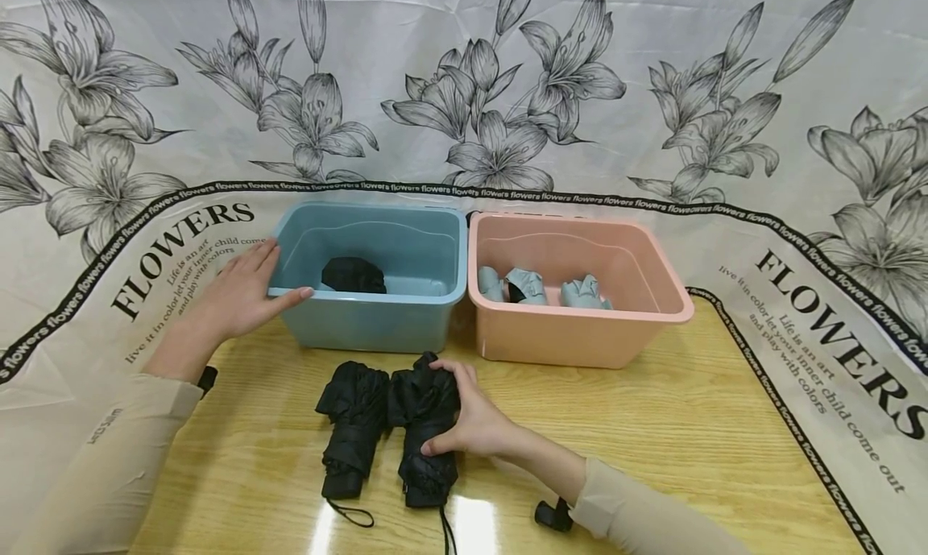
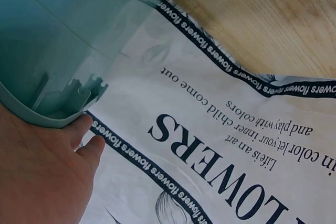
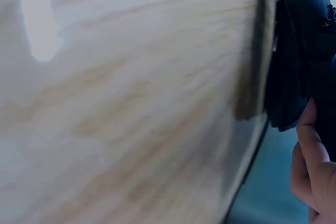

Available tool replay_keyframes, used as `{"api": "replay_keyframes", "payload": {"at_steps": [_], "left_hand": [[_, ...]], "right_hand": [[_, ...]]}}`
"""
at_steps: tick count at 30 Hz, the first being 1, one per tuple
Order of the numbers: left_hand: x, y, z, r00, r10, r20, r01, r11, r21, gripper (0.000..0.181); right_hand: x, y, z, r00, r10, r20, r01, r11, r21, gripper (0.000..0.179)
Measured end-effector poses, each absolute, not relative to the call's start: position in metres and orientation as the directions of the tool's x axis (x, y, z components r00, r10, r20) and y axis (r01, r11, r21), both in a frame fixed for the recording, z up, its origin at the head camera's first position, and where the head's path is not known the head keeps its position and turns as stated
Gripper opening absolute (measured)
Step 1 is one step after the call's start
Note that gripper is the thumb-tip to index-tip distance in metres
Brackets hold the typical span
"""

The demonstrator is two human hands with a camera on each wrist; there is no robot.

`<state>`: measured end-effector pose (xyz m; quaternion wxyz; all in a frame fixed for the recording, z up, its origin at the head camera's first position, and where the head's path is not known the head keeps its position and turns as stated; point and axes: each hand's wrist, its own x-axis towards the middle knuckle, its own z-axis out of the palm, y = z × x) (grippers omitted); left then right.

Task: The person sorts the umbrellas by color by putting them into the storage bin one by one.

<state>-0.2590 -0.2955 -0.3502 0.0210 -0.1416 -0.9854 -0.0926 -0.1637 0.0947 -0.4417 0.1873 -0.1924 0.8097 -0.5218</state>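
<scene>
Two folded black umbrellas lie side by side on the table, wrist cords toward me. My right hand (image 1: 474, 418) grips the right umbrella (image 1: 428, 434), thumb on the near side and fingers over its far end. The right wrist view shows that umbrella (image 3: 320, 51) dark along the right edge, with fingers (image 3: 312, 145) against it. Just left of it is the other umbrella (image 1: 353, 426). My left hand (image 1: 242, 289) rests at the left front corner of the blue bin (image 1: 370, 321), fingers straight along its side, thumb on the front rim. Inside that bin sits a black bundle (image 1: 354, 275).
To the right of the blue bin stands a pink bin (image 1: 558, 337) holding several light blue folded bundles (image 1: 583, 292). A white flower-printed cloth (image 1: 500, 160) hangs behind and spreads along both sides of the wooden table (image 1: 652, 434).
</scene>
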Motion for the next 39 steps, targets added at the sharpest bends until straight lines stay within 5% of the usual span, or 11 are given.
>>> {"api": "replay_keyframes", "payload": {"at_steps": [10,17,27,39], "left_hand": [[-0.26,-0.296,-0.35,-0.96,0.274,0.061,0.28,0.946,0.164,0.106],[-0.259,-0.296,-0.351,-0.96,0.272,0.066,0.28,0.945,0.172,0.106],[-0.259,-0.296,-0.349,-0.957,0.28,0.07,0.288,0.943,0.166,0.106],[-0.261,-0.297,-0.352,-0.96,0.273,0.066,0.281,0.944,0.175,0.106]], "right_hand": [[-0.162,0.102,-0.41,-0.857,-0.515,-0.002,-0.142,0.239,-0.961,0.107],[-0.168,0.103,-0.38,-0.846,-0.522,0.107,-0.126,0.0,-0.992,0.108],[-0.198,0.104,-0.343,-0.882,-0.4,0.249,-0.182,-0.198,-0.963,0.111],[-0.26,0.083,-0.308,-0.92,-0.171,0.352,-0.335,-0.124,-0.934,0.106]]}}
